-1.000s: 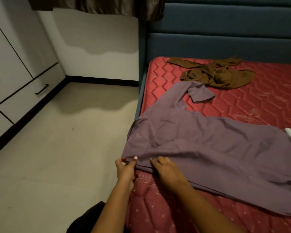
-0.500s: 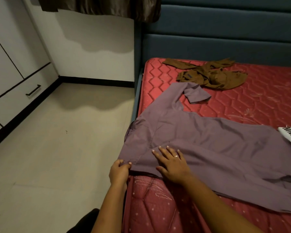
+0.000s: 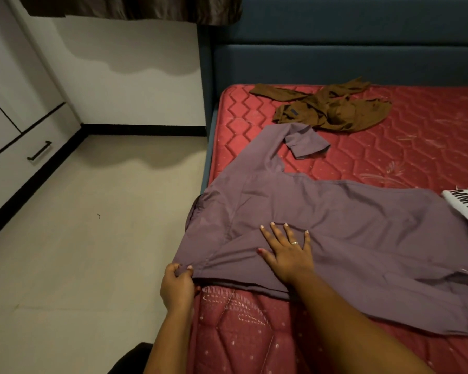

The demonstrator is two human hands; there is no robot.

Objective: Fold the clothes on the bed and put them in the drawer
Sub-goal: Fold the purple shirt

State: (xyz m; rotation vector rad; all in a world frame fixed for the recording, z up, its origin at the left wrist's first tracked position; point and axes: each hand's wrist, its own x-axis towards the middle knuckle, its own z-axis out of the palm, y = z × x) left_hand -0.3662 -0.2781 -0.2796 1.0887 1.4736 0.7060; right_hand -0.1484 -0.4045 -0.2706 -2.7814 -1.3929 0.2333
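Smooth mauve top spread across the near left of the quilted red mattress.
The left hand pinches the top's near-left corner at the bed's edge, while the right hand lies flat on the cloth, fingers splayed (a ring on one). Soft creases fan out from the pinch. A crumpled brown garment sits farther back, by the padded blue headboard.

shirt is lying on mattress | crumpled garment is lying behind | lettered cloth is lying right | drawer is standing left
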